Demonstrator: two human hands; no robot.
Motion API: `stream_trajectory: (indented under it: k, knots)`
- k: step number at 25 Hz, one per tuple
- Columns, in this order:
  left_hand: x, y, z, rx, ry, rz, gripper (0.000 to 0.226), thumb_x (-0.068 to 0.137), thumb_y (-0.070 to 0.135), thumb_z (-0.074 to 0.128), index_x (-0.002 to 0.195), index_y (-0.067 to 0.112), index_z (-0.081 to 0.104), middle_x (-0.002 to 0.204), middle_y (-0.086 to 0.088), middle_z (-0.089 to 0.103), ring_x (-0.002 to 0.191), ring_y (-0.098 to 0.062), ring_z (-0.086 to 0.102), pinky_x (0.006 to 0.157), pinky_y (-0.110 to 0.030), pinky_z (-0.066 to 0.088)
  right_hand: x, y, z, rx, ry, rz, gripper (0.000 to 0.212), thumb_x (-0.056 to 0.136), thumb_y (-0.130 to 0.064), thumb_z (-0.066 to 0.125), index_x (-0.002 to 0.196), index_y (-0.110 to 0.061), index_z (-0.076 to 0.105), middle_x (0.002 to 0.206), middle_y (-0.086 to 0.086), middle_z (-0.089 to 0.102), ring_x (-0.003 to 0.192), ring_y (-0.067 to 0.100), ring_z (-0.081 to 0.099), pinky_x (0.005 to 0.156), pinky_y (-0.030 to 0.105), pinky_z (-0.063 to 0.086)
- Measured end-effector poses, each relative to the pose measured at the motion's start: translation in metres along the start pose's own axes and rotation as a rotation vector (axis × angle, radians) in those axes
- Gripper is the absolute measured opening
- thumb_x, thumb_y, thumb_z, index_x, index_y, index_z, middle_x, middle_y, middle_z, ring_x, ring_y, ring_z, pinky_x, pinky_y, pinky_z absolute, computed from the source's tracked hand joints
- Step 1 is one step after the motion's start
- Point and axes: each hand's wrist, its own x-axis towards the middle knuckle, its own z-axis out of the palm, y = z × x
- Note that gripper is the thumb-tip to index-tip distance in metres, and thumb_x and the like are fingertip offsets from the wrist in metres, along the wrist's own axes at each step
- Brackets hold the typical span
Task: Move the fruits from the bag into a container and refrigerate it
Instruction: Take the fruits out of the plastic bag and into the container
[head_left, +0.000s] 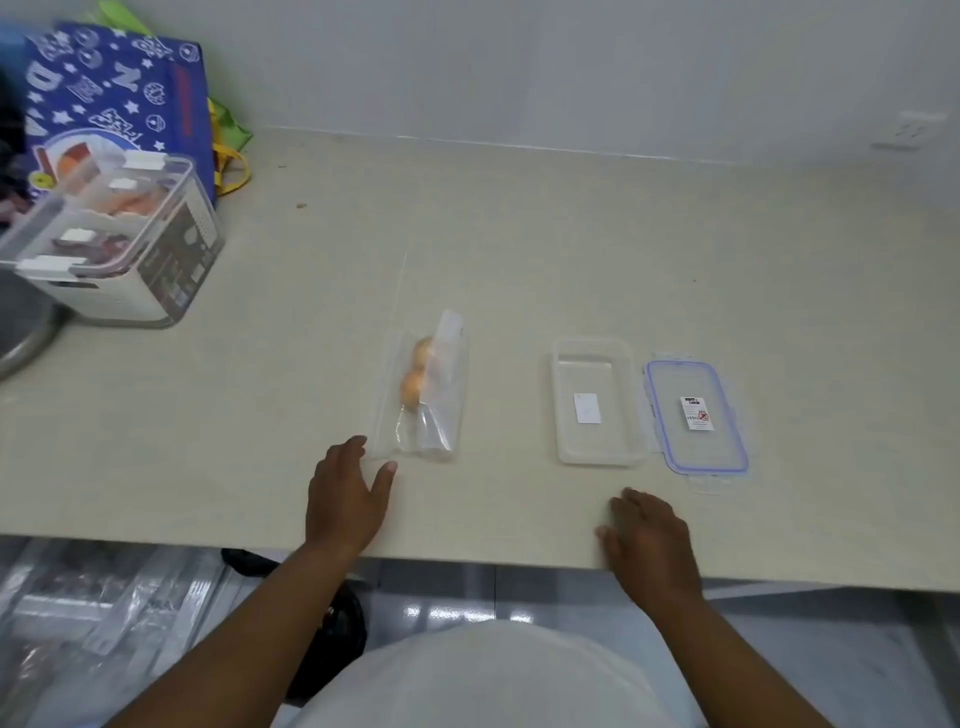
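Note:
A clear plastic bag (422, 395) lies on the beige counter (519, 249) with two small orange fruits (415, 371) inside it. To its right sits an empty clear rectangular container (597, 402), and beside that its lid (696, 415) with a blue seal lies flat. My left hand (345, 499) rests on the counter just left of the bag's near end, fingers apart, holding nothing. My right hand (647, 540) lies flat near the counter's front edge, below the container, also holding nothing.
A large lidded storage box (119, 244) with packaged food stands at the back left, in front of a blue printed bag (114, 98). A metal bowl's rim (26, 332) shows at the far left. The counter's front edge (467, 558) runs under my wrists.

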Motion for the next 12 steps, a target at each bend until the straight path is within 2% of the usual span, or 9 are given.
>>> stream_trajectory:
  k: [1, 2, 4, 6, 8, 10, 12]
  knots:
    - [0.007, 0.007, 0.001, -0.028, 0.027, 0.000, 0.050, 0.088, 0.040, 0.063, 0.126, 0.009, 0.053, 0.118, -0.012, 0.061, 0.108, -0.035, 0.057, 0.091, -0.046, 0.049, 0.006, -0.009, 0.000, 0.038, 0.023, -0.076, 0.024, 0.083, -0.026, 0.067, 0.099, -0.008, 0.068, 0.105, 0.014, 0.070, 0.096, 0.041, 0.063, 0.078, 0.042, 0.050]
    - [0.013, 0.016, 0.001, -0.014, 0.035, -0.017, 0.050, 0.088, 0.043, 0.062, 0.125, 0.011, 0.054, 0.117, -0.011, 0.061, 0.108, -0.034, 0.057, 0.090, -0.046, 0.049, 0.012, -0.023, -0.002, 0.083, -0.019, -0.113, 0.020, 0.086, -0.028, 0.061, 0.096, -0.011, 0.067, 0.099, 0.010, 0.069, 0.093, 0.038, 0.063, 0.075, 0.039, 0.048]
    - [0.029, 0.032, 0.001, 0.051, 0.008, -0.101, 0.056, 0.088, 0.047, 0.059, 0.130, 0.011, 0.052, 0.126, -0.014, 0.057, 0.116, -0.037, 0.052, 0.093, -0.047, 0.047, 0.023, -0.060, -0.012, 0.271, -0.177, -0.084, 0.027, 0.091, -0.032, 0.055, 0.108, -0.014, 0.067, 0.107, 0.007, 0.069, 0.103, 0.030, 0.062, 0.086, 0.036, 0.048]
    - [0.046, 0.037, 0.005, 0.020, -0.070, -0.303, 0.061, 0.090, 0.047, 0.054, 0.137, 0.009, 0.045, 0.136, -0.019, 0.049, 0.125, -0.040, 0.045, 0.098, -0.050, 0.043, 0.038, -0.090, -0.014, 0.479, -0.284, 0.023, 0.036, 0.091, -0.035, 0.060, 0.120, -0.016, 0.065, 0.116, 0.003, 0.068, 0.109, 0.021, 0.062, 0.095, 0.029, 0.045]
    - [0.061, 0.033, 0.006, -0.046, -0.161, -0.478, 0.060, 0.092, 0.043, 0.053, 0.138, 0.006, 0.042, 0.139, -0.020, 0.047, 0.128, -0.040, 0.044, 0.101, -0.048, 0.041, 0.057, -0.117, -0.018, 0.601, -0.397, 0.115, 0.042, 0.088, -0.039, 0.061, 0.124, -0.017, 0.062, 0.117, 0.001, 0.068, 0.112, 0.019, 0.061, 0.097, 0.026, 0.043]
    - [0.072, 0.029, 0.004, -0.075, -0.236, -0.549, 0.058, 0.092, 0.039, 0.056, 0.135, 0.001, 0.046, 0.138, -0.020, 0.052, 0.125, -0.038, 0.050, 0.097, -0.040, 0.043, 0.075, -0.144, -0.021, 0.702, -0.503, 0.192, 0.042, 0.087, -0.040, 0.061, 0.119, -0.013, 0.064, 0.111, 0.006, 0.071, 0.105, 0.023, 0.065, 0.099, 0.035, 0.048]
    - [0.075, 0.028, 0.002, -0.082, -0.308, -0.577, 0.052, 0.090, 0.035, 0.060, 0.127, 0.000, 0.054, 0.133, -0.017, 0.058, 0.119, -0.036, 0.057, 0.088, -0.032, 0.045, 0.092, -0.166, -0.021, 0.797, -0.519, 0.277, 0.036, 0.086, -0.040, 0.061, 0.098, -0.007, 0.067, 0.093, 0.013, 0.075, 0.087, 0.028, 0.070, 0.091, 0.044, 0.055]
